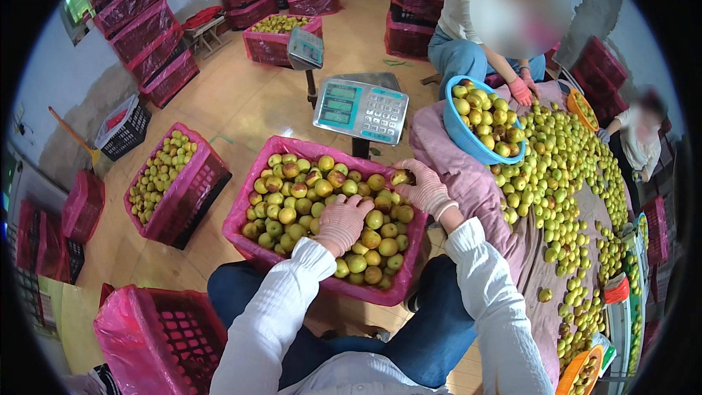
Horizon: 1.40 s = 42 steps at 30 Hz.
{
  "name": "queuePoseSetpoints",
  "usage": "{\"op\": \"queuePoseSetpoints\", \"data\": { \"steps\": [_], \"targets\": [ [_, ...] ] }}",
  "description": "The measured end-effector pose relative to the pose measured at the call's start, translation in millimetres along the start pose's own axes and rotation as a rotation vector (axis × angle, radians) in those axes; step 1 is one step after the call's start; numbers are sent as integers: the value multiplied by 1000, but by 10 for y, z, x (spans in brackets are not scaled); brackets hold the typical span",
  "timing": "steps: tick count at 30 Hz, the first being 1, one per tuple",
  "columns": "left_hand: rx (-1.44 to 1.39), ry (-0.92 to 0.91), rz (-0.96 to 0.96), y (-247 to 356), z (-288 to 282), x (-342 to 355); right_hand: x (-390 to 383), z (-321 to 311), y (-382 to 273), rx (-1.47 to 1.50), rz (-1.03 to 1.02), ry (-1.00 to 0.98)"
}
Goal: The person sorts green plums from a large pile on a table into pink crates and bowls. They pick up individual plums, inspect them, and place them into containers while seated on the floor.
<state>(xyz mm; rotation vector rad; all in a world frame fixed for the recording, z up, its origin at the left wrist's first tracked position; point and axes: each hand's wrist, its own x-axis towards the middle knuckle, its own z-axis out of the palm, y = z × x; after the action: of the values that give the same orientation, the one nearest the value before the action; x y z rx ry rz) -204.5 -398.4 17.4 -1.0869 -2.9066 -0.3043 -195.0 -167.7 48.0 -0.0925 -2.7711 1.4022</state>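
Note:
A basket (232, 213) lined with pink plastic film stands before my knees, heaped with round yellow-green fruit (273, 228) like jujubes, many with reddish-brown patches. My left hand (342, 224), in a pale pink-striped glove, lies on the heap with its fingers apart, touching the fruit beneath. At the far right corner, my right hand (427, 189), gloved alike, has its fingers and thumb closed on a jujube-like fruit (401, 178). Its underside is partly hidden by the fingers.
Behind the basket stands a scale display (360, 111). To the right, loose fruit covers a cloth (468, 197), with a blue basin (447, 132) and a co-worker's pink-gloved hand (521, 91). Another fruit-filled basket (191, 194) sits left; a lined basket (131, 336) is near my left leg.

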Motion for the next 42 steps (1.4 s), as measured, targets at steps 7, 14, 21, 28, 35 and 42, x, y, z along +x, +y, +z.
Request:
{"op": "queuePoseSetpoints", "data": {
  "steps": [7,14,21,28,35,42],
  "targets": [
    [-276,-95,-172,81,-266,276,-120,-293,206,71,-20,99],
    [-462,92,-160,151,-70,823,-214,-353,221,32,-45,128],
    [-435,284,-210,-863,-379,-114,-182,-119,93,90,-121,-4],
    [-734,390,-340,-1182,-274,-529,-96,548,-271,-326,-284,-195],
    [-489,150,-460,-1172,-468,-633,15,934,-232,-649,-360,-124],
    [-262,211,-250,-959,-396,-805,-26,682,-331,-433,-350,-85]
  ]
}}
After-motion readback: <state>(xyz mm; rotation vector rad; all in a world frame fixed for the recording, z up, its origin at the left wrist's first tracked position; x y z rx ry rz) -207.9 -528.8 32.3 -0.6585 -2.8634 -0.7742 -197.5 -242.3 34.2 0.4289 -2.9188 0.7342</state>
